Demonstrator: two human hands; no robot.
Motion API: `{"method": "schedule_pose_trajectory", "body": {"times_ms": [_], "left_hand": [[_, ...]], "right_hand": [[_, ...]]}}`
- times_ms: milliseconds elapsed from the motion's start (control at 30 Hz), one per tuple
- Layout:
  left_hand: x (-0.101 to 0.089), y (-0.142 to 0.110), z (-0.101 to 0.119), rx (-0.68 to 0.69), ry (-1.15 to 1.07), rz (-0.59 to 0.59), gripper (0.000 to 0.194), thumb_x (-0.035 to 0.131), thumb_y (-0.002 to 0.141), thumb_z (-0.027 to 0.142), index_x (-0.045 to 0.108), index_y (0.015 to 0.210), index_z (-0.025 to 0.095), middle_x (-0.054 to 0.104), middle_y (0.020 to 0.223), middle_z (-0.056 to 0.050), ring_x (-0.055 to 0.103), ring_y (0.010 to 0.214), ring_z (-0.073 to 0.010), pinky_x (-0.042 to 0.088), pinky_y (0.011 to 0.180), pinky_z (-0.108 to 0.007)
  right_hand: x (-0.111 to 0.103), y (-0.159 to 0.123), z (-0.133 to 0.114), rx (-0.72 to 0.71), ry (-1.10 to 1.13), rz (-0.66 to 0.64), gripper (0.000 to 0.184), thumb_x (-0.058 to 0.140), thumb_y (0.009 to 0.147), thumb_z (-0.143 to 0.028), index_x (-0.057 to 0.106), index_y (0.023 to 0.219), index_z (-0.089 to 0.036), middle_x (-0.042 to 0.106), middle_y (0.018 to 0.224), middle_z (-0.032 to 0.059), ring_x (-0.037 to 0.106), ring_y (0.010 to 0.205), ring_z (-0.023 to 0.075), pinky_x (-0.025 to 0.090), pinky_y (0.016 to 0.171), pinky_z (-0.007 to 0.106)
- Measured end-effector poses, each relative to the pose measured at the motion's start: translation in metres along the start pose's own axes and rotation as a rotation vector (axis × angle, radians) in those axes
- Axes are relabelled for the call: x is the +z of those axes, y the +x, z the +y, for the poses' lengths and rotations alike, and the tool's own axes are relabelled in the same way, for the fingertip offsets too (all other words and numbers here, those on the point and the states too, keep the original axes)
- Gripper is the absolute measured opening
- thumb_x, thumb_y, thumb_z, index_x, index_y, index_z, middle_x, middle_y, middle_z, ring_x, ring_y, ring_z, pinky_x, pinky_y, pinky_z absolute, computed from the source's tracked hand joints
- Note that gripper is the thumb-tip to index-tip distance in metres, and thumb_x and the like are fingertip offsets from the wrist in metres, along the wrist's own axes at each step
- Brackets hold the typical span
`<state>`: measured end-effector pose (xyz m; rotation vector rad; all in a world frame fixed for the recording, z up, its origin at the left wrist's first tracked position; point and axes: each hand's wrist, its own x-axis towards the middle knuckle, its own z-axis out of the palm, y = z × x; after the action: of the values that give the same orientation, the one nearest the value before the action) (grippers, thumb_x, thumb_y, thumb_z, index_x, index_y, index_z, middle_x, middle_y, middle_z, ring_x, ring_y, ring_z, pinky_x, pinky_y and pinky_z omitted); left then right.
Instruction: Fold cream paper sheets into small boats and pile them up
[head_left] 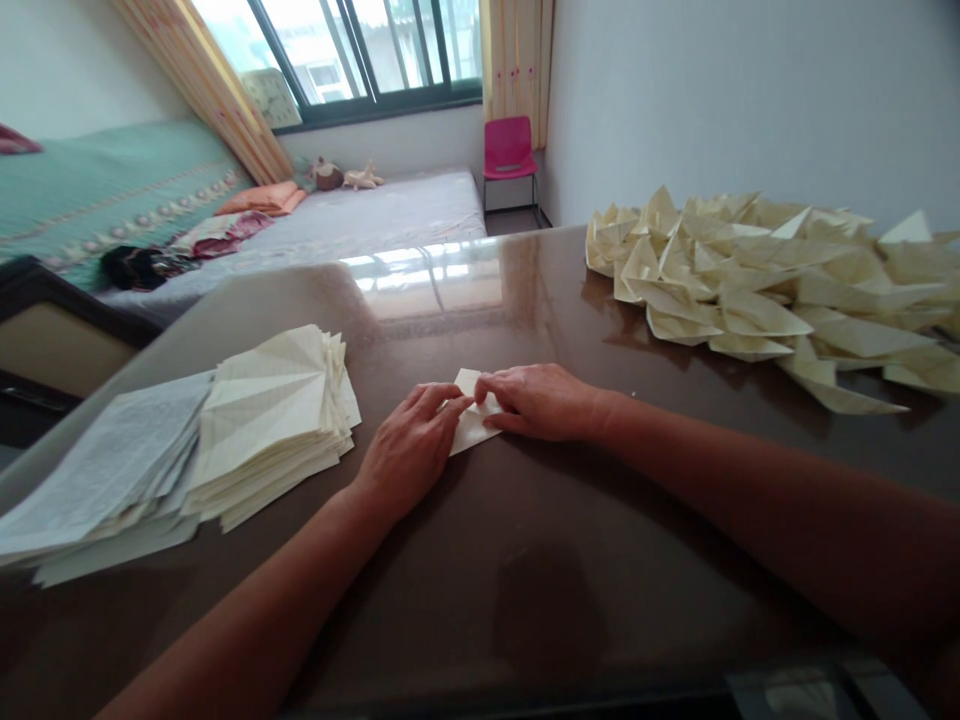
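Note:
A small cream sheet of paper (471,432), partly folded, lies flat on the glossy brown table (525,560). My left hand (411,448) lies on its left part, fingers stretched out and pressing it down. My right hand (536,402) covers its upper right part, fingertips pressed onto the fold. Both hands meet over the sheet, so most of it is hidden. To the left lies a stack of creased cream sheets (274,425).
A flatter pile of printed sheets (105,480) lies at the far left. A heap of folded paper shapes (772,285) fills the table's right back. Beyond the table stand a bed (360,215), a pink chair (508,150) and a window.

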<state>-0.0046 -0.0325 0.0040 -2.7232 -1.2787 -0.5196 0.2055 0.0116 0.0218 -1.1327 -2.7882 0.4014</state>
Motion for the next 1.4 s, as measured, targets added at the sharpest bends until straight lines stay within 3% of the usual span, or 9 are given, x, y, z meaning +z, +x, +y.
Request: {"method": "schedule_pose_trajectory", "body": {"times_ms": [200,467,567,667,800,967,1133,1267,1400], "left_hand": [[0.001,-0.003,0.011,0.109,-0.051,-0.033,0.035,0.037,0.094,0.017,0.055,0.124,0.018,0.057,0.126,-0.009,0.049,0.119,-0.022,0.042,0.103,-0.038],[0.003,-0.014,0.024,0.062,0.036,-0.313,0.072,0.034,0.093,0.055,0.016,0.149,0.013,0.024,0.153,-0.014,0.022,0.142,-0.0228,0.025,0.114,-0.04],[0.002,-0.015,0.023,0.059,0.068,-0.348,0.069,0.029,0.094,0.056,0.017,0.149,0.015,0.021,0.155,-0.011,0.018,0.143,-0.0212,0.021,0.116,-0.038],[0.001,-0.014,0.024,0.05,0.083,-0.354,0.069,0.027,0.094,0.056,0.019,0.149,0.015,0.021,0.154,-0.01,0.017,0.143,-0.021,0.02,0.115,-0.037],[0.002,-0.014,0.025,0.042,0.085,-0.355,0.068,0.027,0.094,0.057,0.021,0.148,0.015,0.023,0.154,-0.01,0.019,0.143,-0.0214,0.021,0.115,-0.037],[0.002,-0.014,0.024,0.047,0.077,-0.357,0.068,0.026,0.094,0.057,0.019,0.148,0.015,0.023,0.154,-0.01,0.017,0.143,-0.0208,0.019,0.115,-0.036],[0.002,-0.016,0.023,0.049,0.065,-0.338,0.069,0.027,0.094,0.056,0.018,0.148,0.015,0.022,0.154,-0.011,0.017,0.143,-0.0214,0.02,0.115,-0.036],[0.002,-0.016,0.025,0.042,0.073,-0.347,0.068,0.026,0.094,0.055,0.021,0.148,0.013,0.021,0.154,-0.011,0.016,0.143,-0.0215,0.018,0.115,-0.036],[0.004,-0.017,0.025,0.042,0.081,-0.334,0.065,0.026,0.095,0.053,0.022,0.148,0.015,0.02,0.155,-0.011,0.016,0.143,-0.0213,0.017,0.116,-0.036]], "right_hand": [[0.001,0.001,0.002,0.008,0.008,-0.01,0.028,0.05,0.087,-0.042,0.056,0.11,-0.025,0.068,0.106,0.004,0.062,0.091,0.02,0.036,0.066,0.025],[-0.001,0.004,0.015,-0.028,0.138,-0.026,0.028,0.052,0.086,-0.032,0.057,0.112,-0.021,0.069,0.094,0.0038,0.06,0.08,0.0161,0.037,0.067,0.023],[-0.006,0.006,0.028,-0.104,0.289,-0.098,0.028,0.049,0.087,-0.02,0.058,0.114,-0.018,0.067,0.09,0.0036,0.059,0.08,0.014,0.04,0.071,0.023],[-0.007,0.006,0.036,-0.142,0.395,-0.157,0.031,0.054,0.086,-0.026,0.057,0.115,-0.016,0.065,0.086,0.0023,0.057,0.075,0.0127,0.041,0.067,0.022],[0.0,0.005,0.034,-0.102,0.334,-0.118,0.044,0.069,0.075,-0.038,0.056,0.112,-0.018,0.063,0.081,-0.0005,0.054,0.069,0.0122,0.038,0.061,0.022],[-0.004,0.005,0.03,-0.046,0.312,-0.115,0.039,0.07,0.075,-0.035,0.057,0.108,-0.016,0.065,0.086,0.0009,0.058,0.073,0.0127,0.04,0.062,0.021],[-0.017,-0.011,-0.009,-0.069,-0.061,-0.13,0.021,0.059,0.083,-0.022,0.066,0.102,-0.015,0.068,0.097,0.0092,0.062,0.084,0.019,0.044,0.068,0.026],[-0.006,-0.03,-0.056,-0.021,-0.407,-0.099,0.03,0.047,0.086,-0.011,0.065,0.11,-0.008,0.063,0.112,0.0184,0.057,0.1,0.0275,0.047,0.074,0.036],[0.007,-0.037,-0.073,0.0,-0.548,-0.1,0.035,0.047,0.085,-0.009,0.062,0.116,-0.002,0.062,0.111,0.0217,0.056,0.098,0.0281,0.048,0.074,0.038]]}}
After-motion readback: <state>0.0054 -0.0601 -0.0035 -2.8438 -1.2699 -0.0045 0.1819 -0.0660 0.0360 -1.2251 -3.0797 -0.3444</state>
